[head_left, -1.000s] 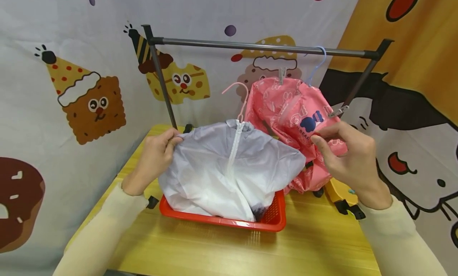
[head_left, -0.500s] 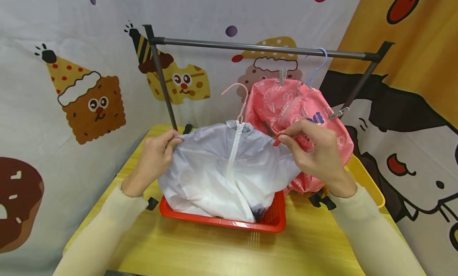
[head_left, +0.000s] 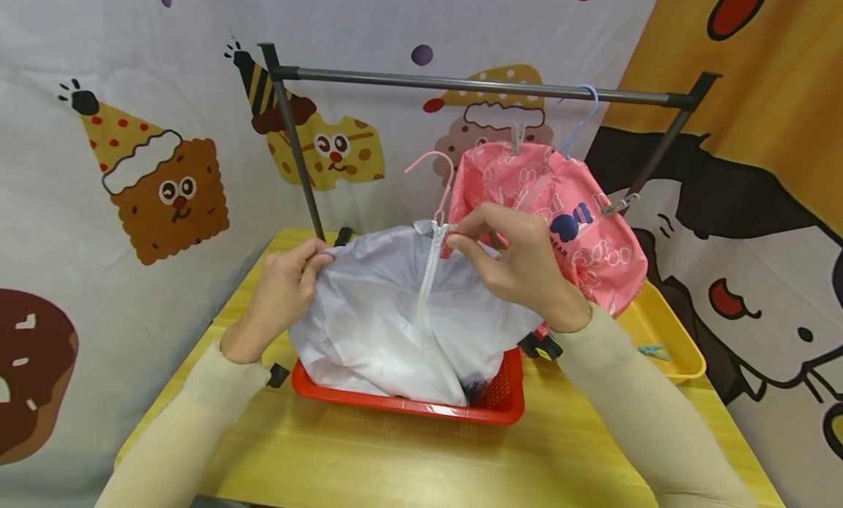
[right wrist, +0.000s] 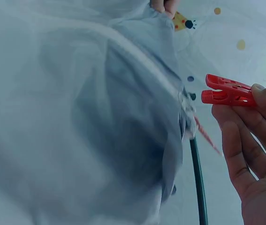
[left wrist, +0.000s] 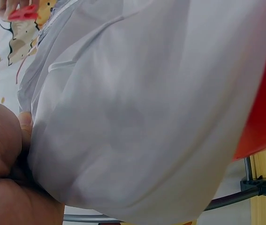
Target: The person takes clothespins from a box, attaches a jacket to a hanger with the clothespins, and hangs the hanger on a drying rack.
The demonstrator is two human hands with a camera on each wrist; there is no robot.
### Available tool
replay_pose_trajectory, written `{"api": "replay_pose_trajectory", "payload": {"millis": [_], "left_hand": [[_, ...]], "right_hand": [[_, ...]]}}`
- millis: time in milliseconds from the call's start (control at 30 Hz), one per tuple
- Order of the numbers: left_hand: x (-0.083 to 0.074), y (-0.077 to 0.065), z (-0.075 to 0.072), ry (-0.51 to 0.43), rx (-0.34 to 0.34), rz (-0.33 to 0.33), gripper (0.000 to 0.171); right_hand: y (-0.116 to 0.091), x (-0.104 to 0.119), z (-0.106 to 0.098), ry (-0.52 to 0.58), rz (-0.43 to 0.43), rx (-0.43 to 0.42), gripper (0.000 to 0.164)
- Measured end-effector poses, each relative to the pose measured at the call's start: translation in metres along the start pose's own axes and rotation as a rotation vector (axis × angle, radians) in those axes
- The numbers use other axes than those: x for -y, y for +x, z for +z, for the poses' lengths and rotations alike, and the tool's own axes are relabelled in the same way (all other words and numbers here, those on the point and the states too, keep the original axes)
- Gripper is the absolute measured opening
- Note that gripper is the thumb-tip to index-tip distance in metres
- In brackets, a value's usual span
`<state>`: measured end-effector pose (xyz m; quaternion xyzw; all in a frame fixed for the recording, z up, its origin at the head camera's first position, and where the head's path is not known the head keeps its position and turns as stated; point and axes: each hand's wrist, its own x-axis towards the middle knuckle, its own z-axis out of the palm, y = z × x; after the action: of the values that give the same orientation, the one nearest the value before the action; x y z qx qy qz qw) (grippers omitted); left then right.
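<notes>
A grey-and-white zip jacket (head_left: pixel 382 310) on a pink hanger (head_left: pixel 446 182) lies over a red basket (head_left: pixel 408 405). My left hand (head_left: pixel 286 292) pinches the jacket's left shoulder between thumb and fingers. In the right wrist view a red clothespin (right wrist: pixel 229 91) is pinched between the thumb and fingers of my right hand (right wrist: pixel 259 154), its jaws parted and apart from the fabric. The head view has my right hand (head_left: pixel 514 259) near the collar, in front of the jacket's right shoulder; there the clothespin is mostly hidden by the fingers.
A metal rack (head_left: pixel 487 87) stands behind the basket. From its bar a pink garment (head_left: pixel 527 178) hangs on a blue hanger (head_left: pixel 582 120), with grey clothespins (head_left: pixel 517 138) clipped on it. A yellow tray (head_left: pixel 658 332) with a teal clothespin (head_left: pixel 654 352) sits at the right of the wooden table (head_left: pixel 369 464).
My right hand has moved left with the red clothespin, from in front of the pink garment to near the jacket's collar. My left hand keeps its hold on the jacket's shoulder.
</notes>
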<state>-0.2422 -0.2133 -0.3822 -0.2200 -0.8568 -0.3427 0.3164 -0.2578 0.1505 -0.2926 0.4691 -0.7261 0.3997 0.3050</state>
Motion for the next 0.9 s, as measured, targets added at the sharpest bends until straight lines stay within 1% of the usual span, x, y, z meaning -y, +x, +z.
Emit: {"api": "replay_pose_trajectory", "payload": {"millis": [133, 267, 400, 600, 700, 900], "left_hand": [[-0.001, 0.000, -0.001, -0.001, -0.010, -0.004, 0.007], [-0.002, -0.002, -0.002, 0.008, -0.012, 0.000, 0.006], [-0.003, -0.003, -0.001, 0.018, -0.015, 0.010, 0.005], [-0.005, 0.001, 0.004, 0.015, -0.013, 0.020, 0.008], [-0.007, 0.002, 0.006, 0.015, -0.005, 0.018, 0.009], [-0.007, 0.003, 0.009, 0.017, -0.014, 0.026, 0.009]], "right_hand": [[0.017, 0.001, 0.014, 0.047, -0.027, 0.023, 0.013], [0.029, 0.003, 0.023, 0.067, -0.035, 0.048, 0.013], [0.037, 0.005, 0.030, 0.056, -0.033, 0.065, 0.011], [0.047, 0.004, 0.039, 0.066, -0.014, 0.090, 0.009], [0.052, 0.002, 0.048, 0.079, -0.013, 0.107, 0.008], [0.062, 0.000, 0.068, 0.093, -0.032, 0.146, 0.007]]}}
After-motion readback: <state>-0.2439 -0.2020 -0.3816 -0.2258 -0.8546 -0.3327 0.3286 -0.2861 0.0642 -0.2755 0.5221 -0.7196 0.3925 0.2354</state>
